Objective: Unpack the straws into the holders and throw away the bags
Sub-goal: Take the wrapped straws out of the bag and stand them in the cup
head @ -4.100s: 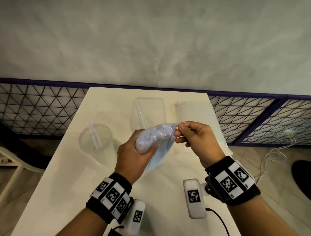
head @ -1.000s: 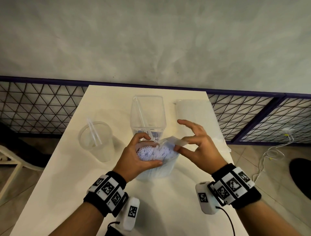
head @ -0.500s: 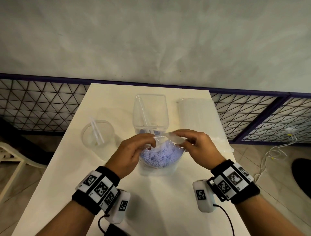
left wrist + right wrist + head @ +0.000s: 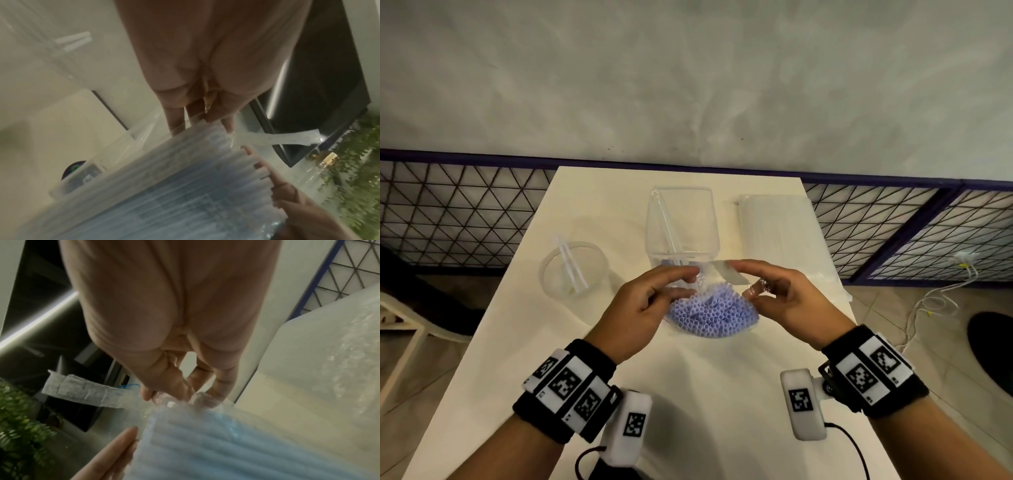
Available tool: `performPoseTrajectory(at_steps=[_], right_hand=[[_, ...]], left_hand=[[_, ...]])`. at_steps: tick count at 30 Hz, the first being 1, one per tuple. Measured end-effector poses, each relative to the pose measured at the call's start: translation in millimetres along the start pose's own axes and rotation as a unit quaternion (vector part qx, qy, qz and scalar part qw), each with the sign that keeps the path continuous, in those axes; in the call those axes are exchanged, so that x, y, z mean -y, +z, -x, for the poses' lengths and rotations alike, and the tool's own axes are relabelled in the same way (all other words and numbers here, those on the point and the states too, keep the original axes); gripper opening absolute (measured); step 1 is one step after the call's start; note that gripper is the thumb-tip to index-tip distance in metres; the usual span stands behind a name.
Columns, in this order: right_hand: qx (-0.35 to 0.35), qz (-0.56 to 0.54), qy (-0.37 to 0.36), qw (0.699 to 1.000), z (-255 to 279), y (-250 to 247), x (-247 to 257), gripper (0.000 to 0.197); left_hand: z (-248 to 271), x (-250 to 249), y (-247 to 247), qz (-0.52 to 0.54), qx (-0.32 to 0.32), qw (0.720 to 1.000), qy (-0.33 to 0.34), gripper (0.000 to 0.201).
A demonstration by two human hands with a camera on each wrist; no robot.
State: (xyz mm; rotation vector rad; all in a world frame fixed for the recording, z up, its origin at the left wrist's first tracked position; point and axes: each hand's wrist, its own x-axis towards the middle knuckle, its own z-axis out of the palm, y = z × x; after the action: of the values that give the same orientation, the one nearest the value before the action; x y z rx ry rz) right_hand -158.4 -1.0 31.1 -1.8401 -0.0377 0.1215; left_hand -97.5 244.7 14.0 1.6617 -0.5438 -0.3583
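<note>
A clear bag of pale blue straws (image 4: 710, 313) stands upright on the white table (image 4: 592, 342), its mouth open and the straw ends showing. My left hand (image 4: 690, 283) pinches the bag's left rim and my right hand (image 4: 748, 281) pinches the right rim, where the plastic crinkles (image 4: 174, 400). A torn strip (image 4: 729, 274) hangs from the mouth. Just behind the bag stands a square clear holder (image 4: 681, 219) with a straw or two inside. A round clear cup (image 4: 573, 270) at the left holds two white straws.
A sealed pack of white straws (image 4: 780, 236) lies at the table's back right. A mesh fence (image 4: 458, 212) runs behind the table. A white cable (image 4: 928, 301) lies on the floor at the right, and a white chair (image 4: 400, 329) stands at the left.
The bag has come down from the air and now stands on the table. My left hand has let go of the straw bundle and, like the right, now holds the bag's mouth apart.
</note>
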Motion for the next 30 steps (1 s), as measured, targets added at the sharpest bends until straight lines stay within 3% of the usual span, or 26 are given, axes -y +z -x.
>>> performPoseTrajectory(at_steps=[6, 12, 16, 21, 22, 26, 28, 30], right_hand=[[0.018, -0.018, 0.083, 0.996, 3.6, 7.5, -17.5, 0.069], [0.061, -0.025, 0.192, 0.979, -1.7, 8.1, -18.2, 0.053], [0.045, -0.096, 0.216, 0.971, -5.7, 5.9, -19.9, 0.042], [0.021, -0.143, 0.239, 0.960, -13.8, 3.3, -28.4, 0.032], [0.021, -0.156, 0.246, 0.956, -14.4, 3.3, -29.7, 0.034], [0.024, -0.216, 0.259, 0.941, -15.5, 3.4, -35.4, 0.041], [0.034, -0.244, 0.251, 0.936, -15.6, 4.2, -36.7, 0.041], [0.056, -0.279, 0.232, 0.930, -14.7, 6.9, -37.0, 0.043]], left_hand=[[7.5, 15.2, 6.9, 0.024, 0.041, 0.994, -0.095, 0.063], [-1.8, 17.2, 5.3, 0.102, 0.042, 0.980, -0.166, 0.045], [-3.9, 20.9, 4.9, 0.052, 0.060, 0.977, -0.196, 0.048], [-2.2, 22.8, 5.8, 0.032, 0.099, 0.968, -0.229, 0.036], [-0.3, 24.2, 4.7, 0.036, 0.117, 0.965, -0.231, 0.038], [12.7, 34.3, 5.2, -0.002, 0.199, 0.963, -0.183, 0.100], [15.6, 39.5, 12.6, -0.053, 0.163, 0.975, -0.141, 0.114], [12.6, 44.7, 19.1, -0.020, 0.086, 0.989, -0.121, 0.111]])
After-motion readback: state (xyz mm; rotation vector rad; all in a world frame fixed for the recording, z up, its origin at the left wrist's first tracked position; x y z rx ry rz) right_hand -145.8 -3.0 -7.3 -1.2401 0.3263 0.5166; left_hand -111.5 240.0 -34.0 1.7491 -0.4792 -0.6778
